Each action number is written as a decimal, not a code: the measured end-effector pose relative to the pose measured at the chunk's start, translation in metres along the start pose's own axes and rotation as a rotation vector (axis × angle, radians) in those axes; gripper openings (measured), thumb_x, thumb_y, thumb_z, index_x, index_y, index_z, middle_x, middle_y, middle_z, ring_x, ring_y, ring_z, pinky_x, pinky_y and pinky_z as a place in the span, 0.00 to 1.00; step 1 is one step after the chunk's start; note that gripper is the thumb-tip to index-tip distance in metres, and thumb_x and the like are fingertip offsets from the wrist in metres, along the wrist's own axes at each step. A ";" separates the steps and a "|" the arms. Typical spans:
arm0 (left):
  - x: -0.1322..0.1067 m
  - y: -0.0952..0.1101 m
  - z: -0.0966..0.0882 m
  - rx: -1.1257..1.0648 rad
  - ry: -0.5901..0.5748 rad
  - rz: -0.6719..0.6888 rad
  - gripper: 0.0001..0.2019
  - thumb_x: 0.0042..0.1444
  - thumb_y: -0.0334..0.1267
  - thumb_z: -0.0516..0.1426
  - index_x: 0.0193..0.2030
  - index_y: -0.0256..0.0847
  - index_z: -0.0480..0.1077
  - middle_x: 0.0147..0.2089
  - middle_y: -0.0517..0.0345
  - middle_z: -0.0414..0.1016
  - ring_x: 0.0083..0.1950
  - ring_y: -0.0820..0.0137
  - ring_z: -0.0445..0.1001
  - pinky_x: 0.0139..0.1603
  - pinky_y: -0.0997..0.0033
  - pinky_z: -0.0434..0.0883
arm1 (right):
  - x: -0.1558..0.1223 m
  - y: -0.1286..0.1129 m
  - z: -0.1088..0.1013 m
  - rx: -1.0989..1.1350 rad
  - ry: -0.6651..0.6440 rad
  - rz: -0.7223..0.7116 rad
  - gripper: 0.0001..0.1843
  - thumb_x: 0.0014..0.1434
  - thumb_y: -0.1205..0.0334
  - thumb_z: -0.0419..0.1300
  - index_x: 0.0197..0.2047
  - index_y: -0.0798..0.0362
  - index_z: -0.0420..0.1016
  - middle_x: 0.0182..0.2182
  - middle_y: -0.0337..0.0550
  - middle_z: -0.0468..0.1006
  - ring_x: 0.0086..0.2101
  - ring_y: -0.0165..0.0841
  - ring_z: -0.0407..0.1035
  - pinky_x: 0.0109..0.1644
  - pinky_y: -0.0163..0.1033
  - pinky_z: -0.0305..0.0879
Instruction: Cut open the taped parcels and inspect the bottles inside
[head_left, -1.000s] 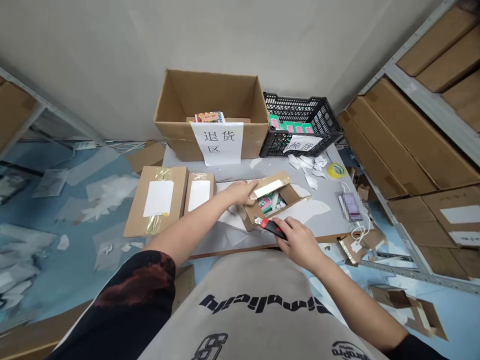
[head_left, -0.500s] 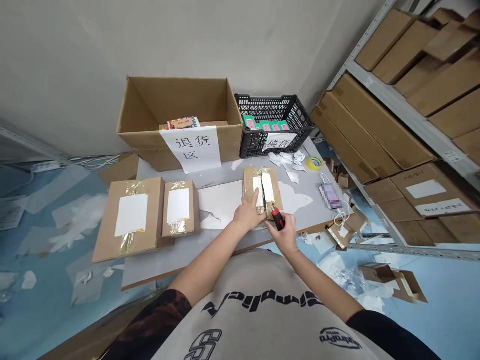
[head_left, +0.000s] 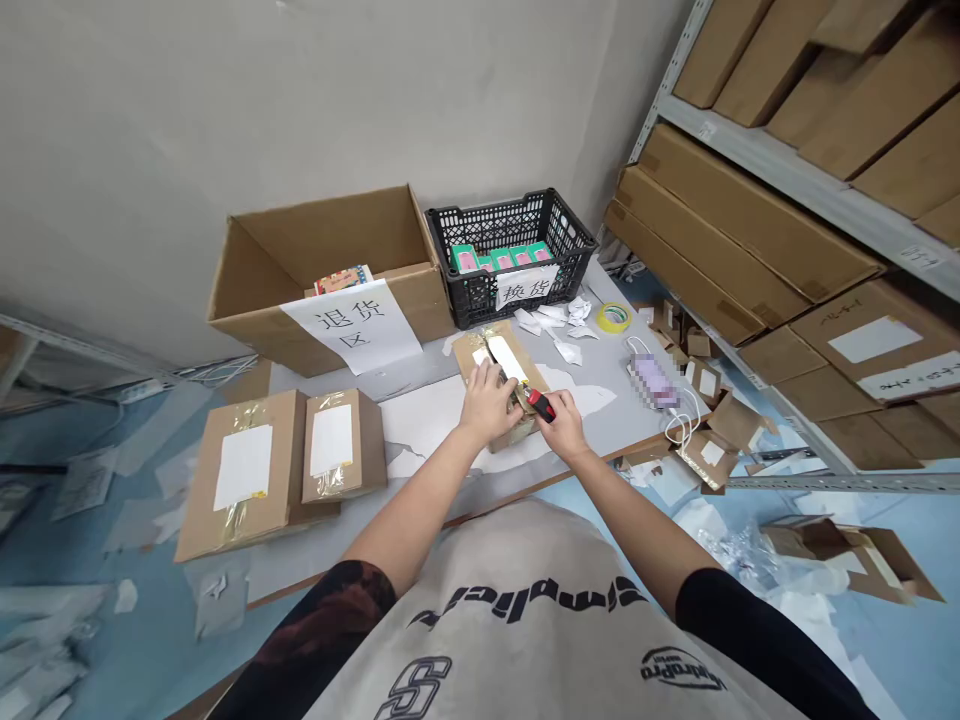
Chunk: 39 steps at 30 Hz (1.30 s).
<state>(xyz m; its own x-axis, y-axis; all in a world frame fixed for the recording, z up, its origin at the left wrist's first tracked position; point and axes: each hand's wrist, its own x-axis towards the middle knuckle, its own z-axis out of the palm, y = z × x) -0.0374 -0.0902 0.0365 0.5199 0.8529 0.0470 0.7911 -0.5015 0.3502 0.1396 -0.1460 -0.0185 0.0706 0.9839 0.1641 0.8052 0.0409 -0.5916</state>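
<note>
A small cardboard box (head_left: 536,376) lies on the table in front of me, a white label on its top and a slit along the middle. My left hand (head_left: 486,402) is on its left half, fingers bent over the edge of the slit and gripping the flap. In my right hand (head_left: 561,424) is a red and black utility knife (head_left: 541,405), its tip over the near end of the box by the tape. The part of the box under my left hand is hidden.
Two taped boxes, a large one (head_left: 281,430) and a smaller one (head_left: 367,440), stand at left. Behind are an open carton (head_left: 420,300) and a black crate (head_left: 465,310). Crumpled paper, a tape roll (head_left: 613,318) and a cabled device (head_left: 654,382) lie right, beside a loaded shelf (head_left: 750,100).
The view has shifted. The box is turned slightly, and its slit gapes more at the near end. My left fingers have moved over the slit; the knife now lies flatter.
</note>
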 end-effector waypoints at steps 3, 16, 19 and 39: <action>0.018 -0.005 -0.002 0.029 -0.096 0.199 0.19 0.58 0.48 0.53 0.53 0.45 0.72 0.54 0.44 0.67 0.61 0.49 0.59 0.64 0.46 0.51 | 0.005 0.015 -0.009 0.110 -0.026 -0.005 0.15 0.58 0.60 0.59 0.50 0.50 0.72 0.45 0.48 0.69 0.48 0.39 0.67 0.55 0.43 0.65; 0.074 -0.020 0.007 0.089 -0.567 0.336 0.14 0.55 0.52 0.52 0.39 0.46 0.69 0.32 0.54 0.72 0.47 0.57 0.65 0.55 0.55 0.52 | -0.071 0.031 -0.046 0.936 -0.504 0.444 0.26 0.56 0.41 0.60 0.50 0.49 0.62 0.25 0.32 0.74 0.21 0.30 0.70 0.24 0.36 0.68; 0.080 -0.023 0.009 0.071 -0.623 0.308 0.13 0.52 0.52 0.55 0.36 0.45 0.67 0.32 0.57 0.71 0.46 0.59 0.65 0.55 0.59 0.52 | -0.079 0.025 -0.038 1.024 -0.527 0.499 0.23 0.58 0.41 0.58 0.45 0.50 0.63 0.26 0.35 0.77 0.23 0.30 0.72 0.24 0.35 0.70; 0.074 -0.014 -0.013 0.034 -0.702 0.346 0.14 0.46 0.53 0.61 0.32 0.45 0.74 0.33 0.62 0.75 0.44 0.64 0.64 0.50 0.67 0.52 | -0.061 -0.009 -0.016 1.098 -0.582 0.697 0.11 0.64 0.52 0.54 0.41 0.50 0.64 0.19 0.37 0.76 0.16 0.31 0.68 0.17 0.34 0.66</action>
<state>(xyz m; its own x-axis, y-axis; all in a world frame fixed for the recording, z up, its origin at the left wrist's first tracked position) -0.0140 -0.0178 0.0470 0.8120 0.3619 -0.4580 0.5504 -0.7360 0.3941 0.1374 -0.2089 -0.0106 -0.2085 0.7774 -0.5935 -0.1691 -0.6263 -0.7610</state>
